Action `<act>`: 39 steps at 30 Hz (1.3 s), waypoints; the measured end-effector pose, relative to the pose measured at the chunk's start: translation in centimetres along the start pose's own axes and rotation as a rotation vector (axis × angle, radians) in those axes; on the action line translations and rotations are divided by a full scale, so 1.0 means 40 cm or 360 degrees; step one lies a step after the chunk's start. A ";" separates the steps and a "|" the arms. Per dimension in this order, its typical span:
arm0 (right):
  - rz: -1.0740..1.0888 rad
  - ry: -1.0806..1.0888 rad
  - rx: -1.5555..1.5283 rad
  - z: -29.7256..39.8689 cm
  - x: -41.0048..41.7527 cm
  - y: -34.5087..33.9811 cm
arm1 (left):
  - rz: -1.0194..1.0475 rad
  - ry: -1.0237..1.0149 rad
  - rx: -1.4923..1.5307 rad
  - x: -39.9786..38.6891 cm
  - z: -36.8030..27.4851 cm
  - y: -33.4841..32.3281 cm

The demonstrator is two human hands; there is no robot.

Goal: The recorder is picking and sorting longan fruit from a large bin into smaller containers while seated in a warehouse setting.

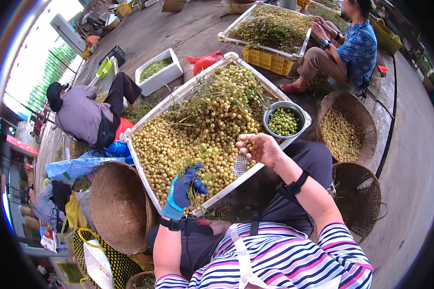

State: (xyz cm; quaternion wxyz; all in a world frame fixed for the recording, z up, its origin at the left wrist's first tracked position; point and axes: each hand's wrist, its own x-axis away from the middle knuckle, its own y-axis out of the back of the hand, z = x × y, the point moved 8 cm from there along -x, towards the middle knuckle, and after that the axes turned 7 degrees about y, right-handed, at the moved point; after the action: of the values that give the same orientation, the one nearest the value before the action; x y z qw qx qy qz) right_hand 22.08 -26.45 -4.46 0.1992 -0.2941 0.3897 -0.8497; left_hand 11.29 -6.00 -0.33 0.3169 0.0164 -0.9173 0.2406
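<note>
My left hand (188, 188), in a blue glove, is closed around thin green stems over the near left part of a large white plastic tray (144, 184). Loose round yellow-brown fruits (162, 144) fill much of the tray, and a heap of fruit still on its stems (224, 97) lies at the far side. My bare right hand (258, 148) has its fingers curled around a few yellow-brown fruits, above the tray's right part. Just beyond it, a metal bowl (302, 124) of small green fruits rests at the tray's right corner.
Wicker baskets stand at both sides: an empty-looking one (119, 209) at left, one with fruits (341, 133) and a dark one (358, 198) at right. A white foam box (162, 77) lies beyond. One person (83, 112) sits at left, another (358, 50) by a second tray (296, 54).
</note>
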 end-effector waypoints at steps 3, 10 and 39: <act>-0.0089 -0.0061 -0.0083 -0.026 -0.032 0.048 | 0.0121 -0.0027 0.0121 -0.009 -0.002 0.032; -0.0288 -0.0218 0.0229 -0.169 -0.084 0.114 | 0.0490 -0.0090 0.0449 0.010 -0.026 0.043; 0.0259 -0.0062 0.1038 -0.305 0.016 -0.121 | 0.0494 0.0010 0.0813 0.045 0.023 0.048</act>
State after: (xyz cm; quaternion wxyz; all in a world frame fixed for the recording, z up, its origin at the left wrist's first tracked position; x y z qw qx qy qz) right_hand 13.09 -17.17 -6.88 0.3574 -0.1989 0.1157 -0.9052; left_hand 8.99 -4.51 -0.71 0.2648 -0.0457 -0.8176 0.5092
